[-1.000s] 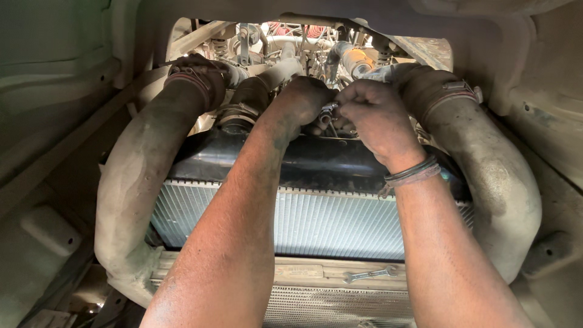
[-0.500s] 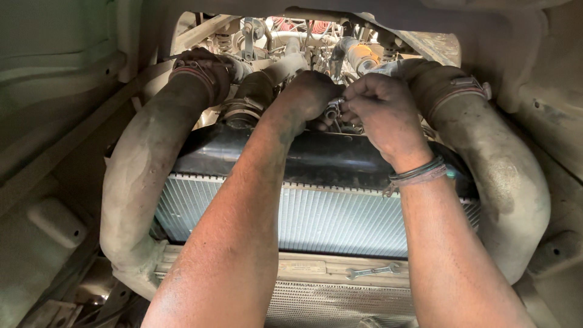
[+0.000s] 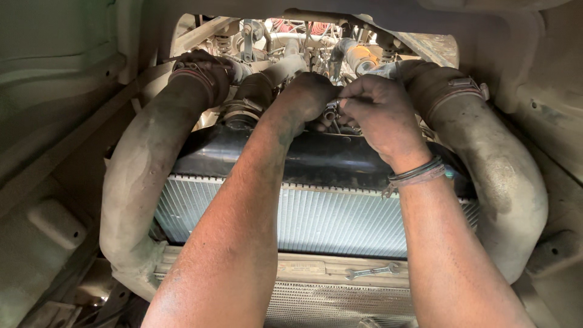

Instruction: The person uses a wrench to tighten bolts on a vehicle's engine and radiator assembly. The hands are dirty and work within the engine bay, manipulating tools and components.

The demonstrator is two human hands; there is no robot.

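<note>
1. Both hands up at upper centre of frame, over the black tank [image 3: 316, 159] of the radiator [image 3: 316, 215].
2. Left hand [image 3: 310, 97] curled into a fist, fingers turned away; what it gripped, if anything, could not be told.
3. Right hand [image 3: 379, 115] just right of it, fingertips [image 3: 347, 104] pinched narrow on a small metal fitting [image 3: 331, 111] between the two hands.
4. Fitting sat at upper centre, just above the tank's top edge, half hidden by knuckles.
5. Left hose [image 3: 143, 182] and right hose [image 3: 492, 176] curved down either side, clamps [image 3: 194, 76] at their top ends.
6. Wrench [image 3: 371, 271] lay loose on the bar at lower centre, well apart from both hands.
7. Likely risks: fitting slipping from greasy fingertips and dropping behind the tank; knuckles scraped on nearby clamps if the grip broke suddenly; wrench knocked off the bar by a forearm; thin fins bent under a leaning arm.
</note>
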